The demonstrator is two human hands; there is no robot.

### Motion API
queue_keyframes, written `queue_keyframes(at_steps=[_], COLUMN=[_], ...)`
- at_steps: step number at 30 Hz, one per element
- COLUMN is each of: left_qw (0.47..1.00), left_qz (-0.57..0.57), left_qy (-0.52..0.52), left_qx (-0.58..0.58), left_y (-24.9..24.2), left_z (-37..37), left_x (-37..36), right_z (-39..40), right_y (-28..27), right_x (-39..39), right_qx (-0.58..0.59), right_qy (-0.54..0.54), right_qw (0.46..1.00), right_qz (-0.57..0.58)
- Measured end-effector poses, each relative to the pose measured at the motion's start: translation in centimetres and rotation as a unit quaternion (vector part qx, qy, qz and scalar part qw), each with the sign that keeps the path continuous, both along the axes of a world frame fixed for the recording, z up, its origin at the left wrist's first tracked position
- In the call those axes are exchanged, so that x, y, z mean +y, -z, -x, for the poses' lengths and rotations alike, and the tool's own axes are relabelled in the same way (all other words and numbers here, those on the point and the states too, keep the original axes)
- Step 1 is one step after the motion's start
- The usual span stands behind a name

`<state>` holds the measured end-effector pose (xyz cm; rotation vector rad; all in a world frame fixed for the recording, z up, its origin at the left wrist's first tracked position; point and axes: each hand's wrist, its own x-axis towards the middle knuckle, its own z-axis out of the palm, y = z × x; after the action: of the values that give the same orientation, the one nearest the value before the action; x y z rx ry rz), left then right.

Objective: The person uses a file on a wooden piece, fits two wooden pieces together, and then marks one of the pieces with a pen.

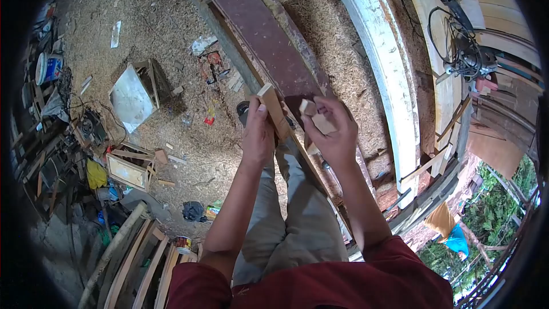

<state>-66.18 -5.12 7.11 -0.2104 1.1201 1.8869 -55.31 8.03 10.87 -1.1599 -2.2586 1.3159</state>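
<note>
My left hand (pixel 259 133) is closed on a short wooden board (pixel 275 112), which stands tilted at the edge of the long dark-red plank bench (pixel 257 23). Between the thumb and fingers of my right hand (pixel 336 133) is a small wooden block (pixel 307 107), held just right of the board and apart from it. Part of the bench surface below is hidden by my hands. Beneath them are my legs in grey trousers.
Wood shavings cover the floor. A white-topped wooden stool (pixel 132 96) and a small wooden frame (pixel 127 171) lie left. A long whitish beam (pixel 380 40) runs right of the bench. Beyond it, a cabled power tool (pixel 477 60) rests among planks. A bucket (pixel 50 68) stands far left.
</note>
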Motion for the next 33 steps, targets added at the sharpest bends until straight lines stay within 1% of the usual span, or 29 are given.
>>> queue_keyframes(at_steps=[3, 4, 7, 8, 11, 14, 18, 21, 24, 27, 28, 29, 31, 32, 33], left_qw=[1.000, 0.999, 0.996, 0.996, 0.994, 0.994, 0.991, 0.992, 0.993, 0.994, 0.996, 0.994, 0.990, 0.996, 0.992], left_qz=[-0.016, -0.034, -0.055, -0.049, -0.043, -0.043, -0.029, -0.020, -0.041, -0.041, -0.019, -0.009, 0.010, 0.000, -0.012], left_qy=[0.004, 0.015, 0.042, 0.041, 0.034, 0.033, 0.035, 0.021, 0.030, -0.005, -0.001, -0.001, -0.003, 0.001, 0.012], left_qx=[0.003, 0.007, 0.060, 0.059, 0.093, 0.099, 0.125, 0.124, 0.103, 0.099, 0.091, 0.107, 0.141, 0.091, 0.125], left_y=[-1.7, -2.2, -3.4, -3.9, -5.2, -5.9, -6.5, -6.9, -7.7, -10.3, -10.9, -12.0, -15.0, -17.1, -18.6], left_z=[-0.7, -0.9, -1.1, -1.2, -1.1, -1.6, -2.7, -4.0, -5.3, -7.0, -7.6, -8.2, -9.3, -10.0, -10.4], left_x=[0.0, -0.2, -0.9, -1.0, -1.4, -2.1, -2.9, -3.5, -4.7, -5.4, -6.2, -6.7, -7.7, -8.5, -9.2], right_z=[2.4, 2.9, 3.1, 2.9, 2.8, 2.5, 1.2, 0.1, -1.3, -2.7, -3.1, -3.5, -4.5, -5.0, -5.7], right_y=[-2.8, -3.5, -3.0, -3.5, -3.8, -5.0, -5.5, -6.3, -8.0, -10.3, -11.7, -13.1, -15.8, -17.5, -19.2], right_x=[-0.4, -1.1, -1.9, -2.2, -2.6, -3.2, -3.6, -3.8, -4.3, -4.7, -4.7, -4.7, -4.6, -4.4, -4.4], right_qx=[0.068, 0.059, 0.129, 0.133, 0.152, 0.176, 0.178, 0.167, 0.148, 0.147, 0.152, 0.157, 0.185, 0.198, 0.211], right_qy=[-0.061, -0.046, -0.057, -0.053, -0.059, -0.054, -0.074, -0.095, -0.117, -0.162, -0.184, -0.207, -0.241, -0.261, -0.282], right_qw=[0.995, 0.997, 0.990, 0.989, 0.986, 0.982, 0.981, 0.981, 0.982, 0.974, 0.968, 0.961, 0.946, 0.936, 0.925], right_qz=[-0.032, -0.011, 0.008, 0.032, -0.025, 0.028, 0.013, -0.011, -0.025, -0.056, -0.076, -0.096, -0.114, -0.128, -0.144])
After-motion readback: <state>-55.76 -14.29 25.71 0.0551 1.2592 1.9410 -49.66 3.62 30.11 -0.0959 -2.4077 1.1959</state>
